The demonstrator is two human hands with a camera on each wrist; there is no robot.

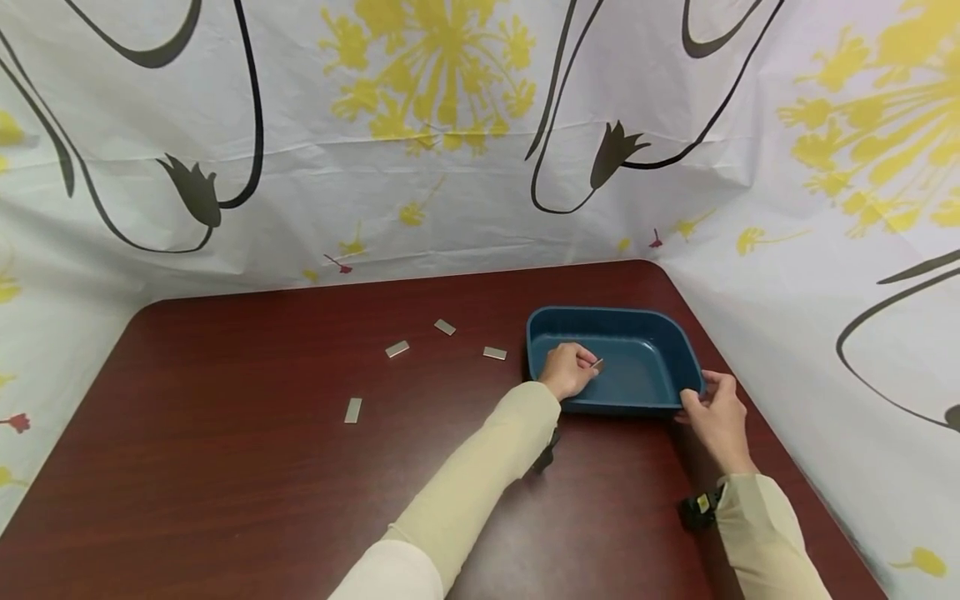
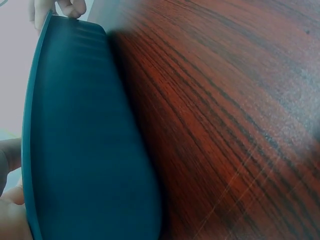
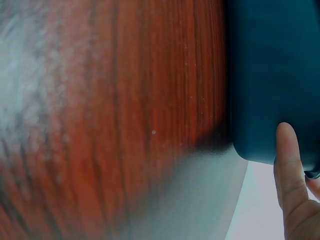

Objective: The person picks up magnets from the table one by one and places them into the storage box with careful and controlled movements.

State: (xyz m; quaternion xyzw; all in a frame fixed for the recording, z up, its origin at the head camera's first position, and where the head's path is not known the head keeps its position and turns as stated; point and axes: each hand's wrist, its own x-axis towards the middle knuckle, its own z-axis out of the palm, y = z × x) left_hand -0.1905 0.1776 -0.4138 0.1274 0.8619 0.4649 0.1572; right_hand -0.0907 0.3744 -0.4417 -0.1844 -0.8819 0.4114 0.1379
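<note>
In the head view a blue rectangular tray stands at the right of the table. My left hand reaches over its near-left wall and pinches a small flat silvery rectangular piece inside it. With thumb and fingers, my right hand grips the tray's near-right corner. The right wrist view shows a finger of that hand lying against the tray's outer wall. From the left wrist camera, the tray's side covers most of the left hand.
Several similar silvery pieces lie apart on the dark red-brown table, among them one piece left of the tray and another piece farther left. A patterned white cloth hangs behind and beside the table.
</note>
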